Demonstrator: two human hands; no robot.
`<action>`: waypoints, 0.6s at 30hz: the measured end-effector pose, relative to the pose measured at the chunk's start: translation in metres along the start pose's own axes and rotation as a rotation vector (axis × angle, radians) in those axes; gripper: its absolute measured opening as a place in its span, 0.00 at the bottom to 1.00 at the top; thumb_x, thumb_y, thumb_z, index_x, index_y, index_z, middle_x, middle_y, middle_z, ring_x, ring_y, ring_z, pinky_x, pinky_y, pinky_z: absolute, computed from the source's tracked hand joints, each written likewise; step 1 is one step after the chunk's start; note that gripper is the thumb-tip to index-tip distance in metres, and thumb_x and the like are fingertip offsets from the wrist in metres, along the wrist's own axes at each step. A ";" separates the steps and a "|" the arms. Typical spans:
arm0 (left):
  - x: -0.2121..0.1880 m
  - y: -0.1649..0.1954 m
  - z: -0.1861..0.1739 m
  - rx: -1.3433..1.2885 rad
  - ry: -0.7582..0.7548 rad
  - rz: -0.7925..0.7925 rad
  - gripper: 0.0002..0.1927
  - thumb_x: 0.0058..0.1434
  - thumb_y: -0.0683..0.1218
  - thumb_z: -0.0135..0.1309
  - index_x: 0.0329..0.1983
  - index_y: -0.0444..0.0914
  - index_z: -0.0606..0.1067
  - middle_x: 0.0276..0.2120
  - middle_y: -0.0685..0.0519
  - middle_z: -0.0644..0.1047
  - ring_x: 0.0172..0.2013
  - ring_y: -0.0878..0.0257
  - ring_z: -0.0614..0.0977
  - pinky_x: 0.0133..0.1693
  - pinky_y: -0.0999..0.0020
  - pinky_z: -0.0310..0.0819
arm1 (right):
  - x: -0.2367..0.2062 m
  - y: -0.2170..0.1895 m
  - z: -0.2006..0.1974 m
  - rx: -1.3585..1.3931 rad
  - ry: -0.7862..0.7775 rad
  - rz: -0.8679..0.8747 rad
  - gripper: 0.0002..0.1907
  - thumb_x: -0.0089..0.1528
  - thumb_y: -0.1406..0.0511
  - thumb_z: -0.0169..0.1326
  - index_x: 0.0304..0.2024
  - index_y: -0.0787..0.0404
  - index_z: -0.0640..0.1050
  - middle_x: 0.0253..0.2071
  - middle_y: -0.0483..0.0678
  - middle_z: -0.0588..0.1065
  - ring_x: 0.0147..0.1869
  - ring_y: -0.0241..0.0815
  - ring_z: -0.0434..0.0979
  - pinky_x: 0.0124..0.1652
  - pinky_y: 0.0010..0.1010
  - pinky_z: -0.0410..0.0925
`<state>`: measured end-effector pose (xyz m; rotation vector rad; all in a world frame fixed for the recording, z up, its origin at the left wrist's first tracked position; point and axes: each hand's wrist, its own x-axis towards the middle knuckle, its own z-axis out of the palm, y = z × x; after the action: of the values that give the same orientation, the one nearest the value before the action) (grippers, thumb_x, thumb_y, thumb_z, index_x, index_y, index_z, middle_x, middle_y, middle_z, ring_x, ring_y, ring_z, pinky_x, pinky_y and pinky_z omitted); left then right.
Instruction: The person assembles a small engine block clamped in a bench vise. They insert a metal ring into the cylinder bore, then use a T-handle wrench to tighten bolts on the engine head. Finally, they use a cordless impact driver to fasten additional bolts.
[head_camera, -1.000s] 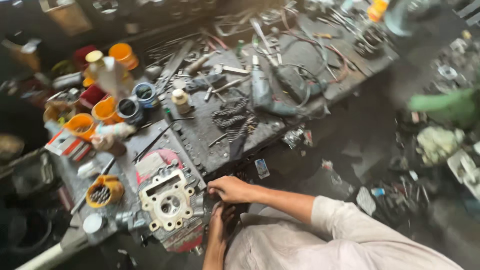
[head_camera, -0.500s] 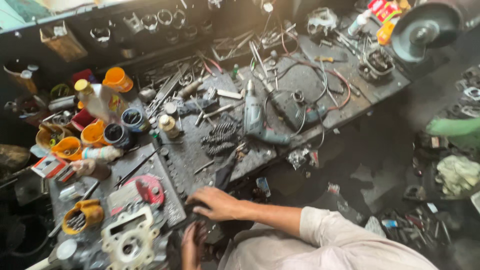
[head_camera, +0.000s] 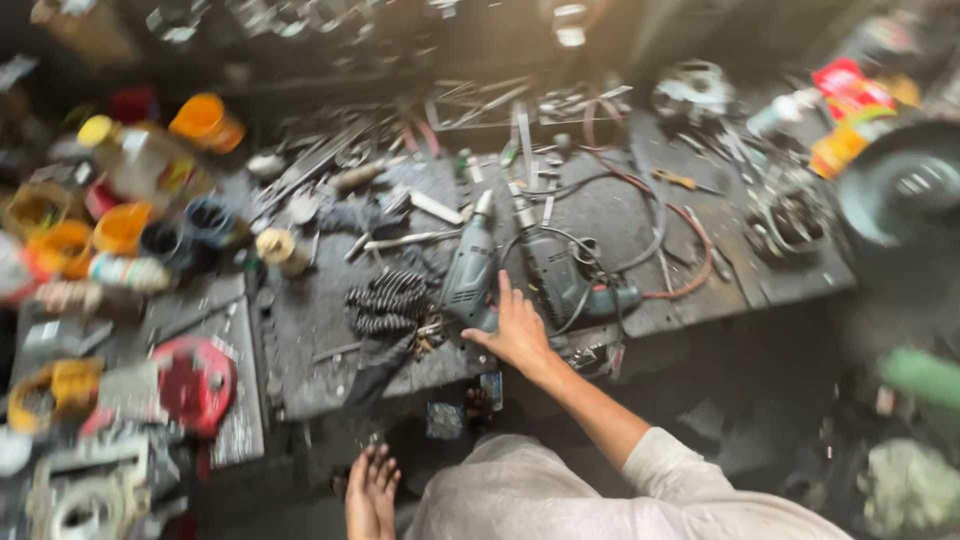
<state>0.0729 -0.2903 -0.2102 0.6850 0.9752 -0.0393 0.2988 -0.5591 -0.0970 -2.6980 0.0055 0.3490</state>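
Hands first: your left hand (head_camera: 372, 490) hangs low, fingers loosely spread, holding nothing. Right hand (head_camera: 517, 333) reaches over bench (head_camera: 320, 385) edge, fingers open, resting against grey-green power drill (head_camera: 472, 272), not yet gripped. Drill lies flat mid-bench, second drill (head_camera: 560, 280) just beside. Lifting still left, by my judgement. Farther left, orange cups (head_camera: 122, 227); contents too blurred.

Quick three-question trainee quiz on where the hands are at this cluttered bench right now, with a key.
1. True or false: the right hand reaches to the grey-green power drill.
2. Which lies just left of that drill: A) black coil springs B) a hammer?
3. Where is the left hand?
Key: 1 true. 2 A. 3 Low, below the bench edge, open and holding nothing.
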 end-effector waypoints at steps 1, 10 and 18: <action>-0.004 -0.004 0.003 -0.007 -0.012 0.026 0.19 0.71 0.54 0.44 0.57 0.39 0.72 0.51 0.49 0.79 0.46 0.58 0.79 0.47 0.60 0.72 | 0.003 0.001 0.002 -0.020 -0.040 0.001 0.73 0.48 0.39 0.69 0.76 0.62 0.39 0.58 0.62 0.71 0.61 0.62 0.69 0.58 0.53 0.65; -0.045 -0.003 0.023 0.025 0.020 0.127 0.18 0.70 0.51 0.47 0.55 0.36 0.73 0.47 0.48 0.81 0.41 0.60 0.80 0.44 0.63 0.73 | 0.026 0.002 0.019 0.224 -0.115 -0.099 0.71 0.46 0.59 0.71 0.75 0.65 0.34 0.56 0.63 0.75 0.56 0.64 0.78 0.56 0.41 0.69; -0.100 0.069 0.065 0.363 -0.703 0.299 0.22 0.73 0.54 0.43 0.62 0.35 0.71 0.51 0.47 0.81 0.52 0.60 0.82 0.57 0.65 0.73 | 0.004 0.014 -0.075 0.722 -0.078 -0.051 0.47 0.51 0.66 0.64 0.72 0.63 0.61 0.54 0.57 0.77 0.46 0.48 0.78 0.40 0.37 0.71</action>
<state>0.0861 -0.2979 -0.0732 1.0513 0.1817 -0.1843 0.3198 -0.6017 -0.0374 -1.9665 0.0338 0.3522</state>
